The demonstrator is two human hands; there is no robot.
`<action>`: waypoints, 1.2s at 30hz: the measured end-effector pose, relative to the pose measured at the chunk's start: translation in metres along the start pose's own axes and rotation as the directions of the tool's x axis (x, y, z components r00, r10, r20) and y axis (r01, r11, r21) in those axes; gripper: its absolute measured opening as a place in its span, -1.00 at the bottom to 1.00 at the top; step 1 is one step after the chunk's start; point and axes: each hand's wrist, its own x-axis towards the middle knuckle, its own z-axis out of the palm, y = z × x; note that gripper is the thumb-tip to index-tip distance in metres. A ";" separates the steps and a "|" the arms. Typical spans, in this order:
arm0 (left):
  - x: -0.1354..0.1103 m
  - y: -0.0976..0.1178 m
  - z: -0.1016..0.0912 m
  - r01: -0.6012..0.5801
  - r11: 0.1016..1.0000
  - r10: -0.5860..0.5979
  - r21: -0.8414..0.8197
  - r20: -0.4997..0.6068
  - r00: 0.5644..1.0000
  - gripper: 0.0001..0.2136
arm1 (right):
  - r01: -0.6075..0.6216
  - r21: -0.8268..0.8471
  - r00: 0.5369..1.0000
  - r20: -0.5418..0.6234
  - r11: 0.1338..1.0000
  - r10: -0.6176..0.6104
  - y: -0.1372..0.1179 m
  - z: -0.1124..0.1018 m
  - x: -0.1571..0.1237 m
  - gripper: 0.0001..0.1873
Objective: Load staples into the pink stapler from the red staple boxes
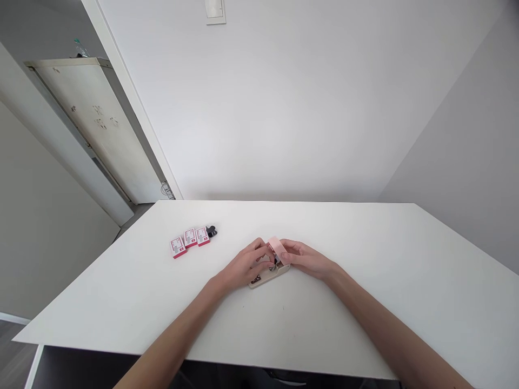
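Observation:
A pale pink stapler (275,259) lies near the middle of the white table (365,302), its top lifted so the metal inside shows. My left hand (245,266) curls over its beige base, fingers pressed on it. From the right, my right hand (308,258) pinches the raised pink top with thumb and fingers. To the left lie three small pink and white staple boxes (190,241) in a row, with a black binder clip (211,232) at their right end.
The table stands against a white wall, with another wall close on the right. A cream door (97,124) stands open at the far left. A light switch (214,11) is high on the wall.

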 end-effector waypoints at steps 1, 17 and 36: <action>0.000 0.001 0.001 0.003 1.000 -0.003 -0.017 -0.001 1.000 -0.81 | 0.004 -0.004 1.000 0.004 1.000 -0.004 -0.001 0.000 0.000 -0.58; 0.003 -0.005 0.004 -0.018 0.991 -0.006 -0.133 -0.176 0.984 -0.74 | 0.000 0.050 1.000 -0.026 0.999 0.001 0.006 0.000 0.002 -0.49; -0.006 -0.069 -0.034 0.516 0.832 -0.301 0.203 -0.616 0.728 -0.83 | 0.009 -0.042 0.979 -0.201 0.999 -0.018 0.005 0.002 -0.003 -0.55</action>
